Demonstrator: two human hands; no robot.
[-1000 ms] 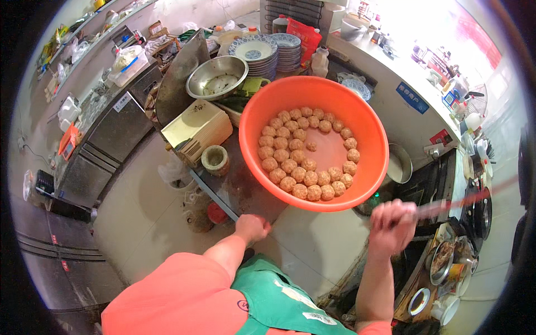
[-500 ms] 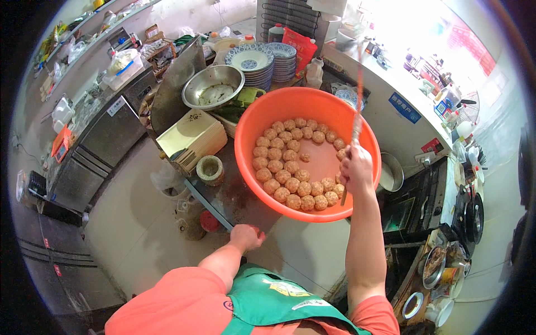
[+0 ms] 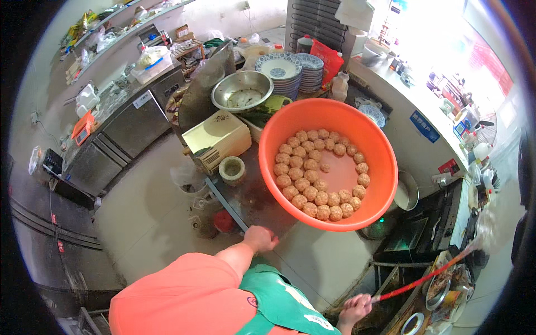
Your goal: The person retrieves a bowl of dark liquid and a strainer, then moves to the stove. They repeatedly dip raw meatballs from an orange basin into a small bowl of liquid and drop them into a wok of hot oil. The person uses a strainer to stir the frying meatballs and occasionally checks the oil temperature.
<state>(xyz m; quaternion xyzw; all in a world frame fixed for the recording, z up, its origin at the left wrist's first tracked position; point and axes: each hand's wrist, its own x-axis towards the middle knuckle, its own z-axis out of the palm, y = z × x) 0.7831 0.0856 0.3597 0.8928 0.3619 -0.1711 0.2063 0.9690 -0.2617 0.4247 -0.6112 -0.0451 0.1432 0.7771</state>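
Note:
At the lower right, my right hand is closed round a long red stick. The stick slants up to the right and ends in a pale, wispy, blurred tip. My left hand rests with curled fingers at the near edge of the dark table; whether it grips anything is hidden. Beyond it, a big orange basin holds many round meatballs, grouped along its left and front with a curved row up the right side. One small lump lies apart near the middle.
Left of the basin stand a stone mortar, a cream box, a metal bowl and stacked patterned plates. A stove and a cluttered shelf with bowls are at right. A steel counter runs along the left.
My right hand has swung from over the basin's right side down to the lower right, bringing the stick from upright to slanting. The view has shifted; my left hand stays by the table edge.

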